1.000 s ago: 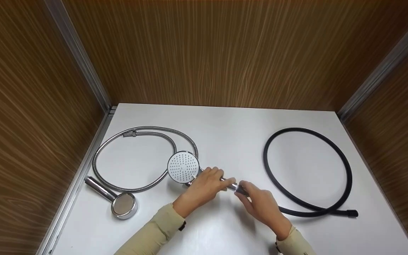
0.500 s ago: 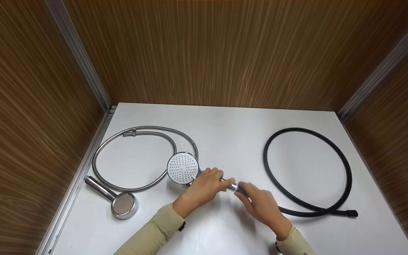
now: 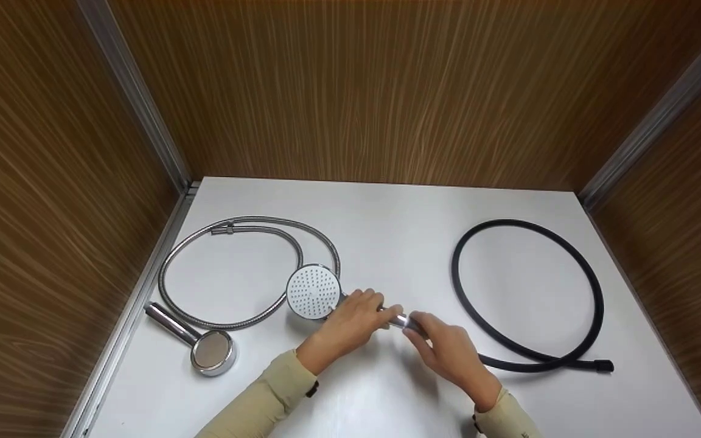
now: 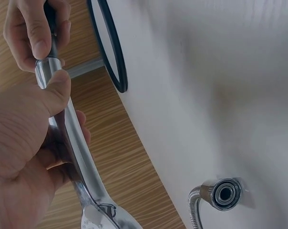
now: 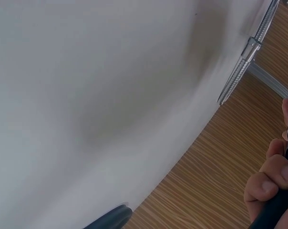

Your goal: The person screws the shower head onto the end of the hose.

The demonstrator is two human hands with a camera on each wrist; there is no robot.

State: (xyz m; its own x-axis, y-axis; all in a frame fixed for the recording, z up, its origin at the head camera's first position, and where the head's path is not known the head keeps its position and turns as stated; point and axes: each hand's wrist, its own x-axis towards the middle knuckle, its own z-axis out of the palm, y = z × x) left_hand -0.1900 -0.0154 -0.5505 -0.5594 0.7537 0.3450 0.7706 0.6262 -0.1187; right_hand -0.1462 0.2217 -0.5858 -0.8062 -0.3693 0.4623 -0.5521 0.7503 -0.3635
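I see left hand (image 3: 350, 319) gripping handle (image 4: 85, 152) of white-faced shower head (image 3: 314, 291), over near middle of table (image 3: 399, 237). Right hand (image 3: 448, 350) grasps black hose (image 3: 599, 298) where it meets handle. Hose loops on right. On left, I see metal hose (image 3: 253, 219) and, nearer, second shower head (image 3: 212, 353).

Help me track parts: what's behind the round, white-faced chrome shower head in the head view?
Silver ribbed metal hose on the white tabletop shows at its upper and left edges; the stretch directly behind the shower head is covered.
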